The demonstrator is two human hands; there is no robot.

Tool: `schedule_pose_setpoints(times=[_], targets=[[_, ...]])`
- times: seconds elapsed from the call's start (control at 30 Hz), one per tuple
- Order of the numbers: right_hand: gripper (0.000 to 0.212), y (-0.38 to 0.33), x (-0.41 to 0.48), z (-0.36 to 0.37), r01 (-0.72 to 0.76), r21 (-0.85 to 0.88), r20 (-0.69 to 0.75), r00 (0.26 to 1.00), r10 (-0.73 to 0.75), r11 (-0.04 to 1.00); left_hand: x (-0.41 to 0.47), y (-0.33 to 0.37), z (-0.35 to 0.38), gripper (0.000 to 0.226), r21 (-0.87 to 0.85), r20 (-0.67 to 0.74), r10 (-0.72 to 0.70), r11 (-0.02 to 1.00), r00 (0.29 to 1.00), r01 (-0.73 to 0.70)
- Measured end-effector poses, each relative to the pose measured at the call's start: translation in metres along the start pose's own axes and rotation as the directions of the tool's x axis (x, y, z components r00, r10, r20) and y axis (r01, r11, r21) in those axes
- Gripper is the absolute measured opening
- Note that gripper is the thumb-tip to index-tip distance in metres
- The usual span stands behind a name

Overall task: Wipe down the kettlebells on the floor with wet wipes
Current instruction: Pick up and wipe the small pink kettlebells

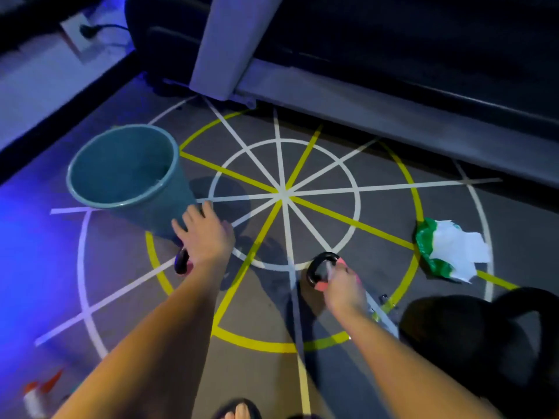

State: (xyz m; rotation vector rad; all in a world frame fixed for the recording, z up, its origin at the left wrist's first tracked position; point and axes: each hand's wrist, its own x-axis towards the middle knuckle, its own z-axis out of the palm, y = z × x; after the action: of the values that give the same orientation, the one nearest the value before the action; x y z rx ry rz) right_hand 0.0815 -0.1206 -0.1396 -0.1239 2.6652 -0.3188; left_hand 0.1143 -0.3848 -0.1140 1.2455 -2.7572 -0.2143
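Right hand (341, 284) grips the black handle of a small pink kettlebell (311, 271) at the floor's (378, 213) white inner ring. Left hand (205, 234), fingers straight and spread, is above a second kettlebell (181, 263) beside the teal bin (163, 213). The green wipes pack (426, 237) lies to the right, its print unreadable.

I see a grey floor (393, 213) with a wheel pattern: white rings and spokes, some arcs and spokes yellow-green. The bucket (169, 207) is teal. The pink kettlebell (320, 286) has a black handle; the second kettlebell (181, 263) shows a dark handle and a pink trace. The big kettlebell (453, 334) is all black. The wipes pack (425, 237) is green, its sheets white. The spray bottle (33, 397) is white and orange-red. Blue glow at left.
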Motion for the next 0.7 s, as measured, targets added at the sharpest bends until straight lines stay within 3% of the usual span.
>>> schedule_pose_setpoints(times=[0.1,0.2,0.37,0.47,0.57,0.63,0.7], targets=[[0.037,0.030,0.014,0.010,-0.033,-0.076,0.062,0.997,0.037,0.997,-0.020,0.030,0.012,0.036,-0.024,0.104,0.233,0.972,0.967,-0.232],[0.037,0.043,0.017,0.010,0.081,-0.259,0.100,0.993,-0.057,0.963,-0.053,0.065,0.038,0.033,-0.179,0.364,0.395,0.919,0.844,-0.353],[0.041,0.069,0.005,0.007,0.142,-0.417,0.081,0.990,-0.118,0.898,-0.105,0.122,0.061,0.045,-0.187,0.661,0.305,0.952,0.686,-0.244],[0.041,0.088,-0.005,0.007,0.179,-0.466,0.036,0.982,-0.183,0.867,-0.109,0.140,0.069,0.044,-0.194,0.703,0.253,0.967,0.665,-0.163],[0.075,0.099,-0.003,0.015,0.259,-0.456,-0.029,0.952,-0.305,0.852,-0.103,0.144,0.081,0.047,-0.193,0.718,0.248,0.969,0.651,-0.157],[0.086,0.095,-0.005,0.009,0.348,-0.402,0.068,0.934,-0.351,0.847,-0.103,0.144,0.085,0.046,-0.202,0.725,0.266,0.964,0.636,-0.173],[0.082,0.094,-0.005,0.013,0.404,-0.400,0.152,0.915,-0.375,0.823,-0.104,0.144,0.087,0.043,-0.230,0.731,0.275,0.961,0.624,-0.154]])
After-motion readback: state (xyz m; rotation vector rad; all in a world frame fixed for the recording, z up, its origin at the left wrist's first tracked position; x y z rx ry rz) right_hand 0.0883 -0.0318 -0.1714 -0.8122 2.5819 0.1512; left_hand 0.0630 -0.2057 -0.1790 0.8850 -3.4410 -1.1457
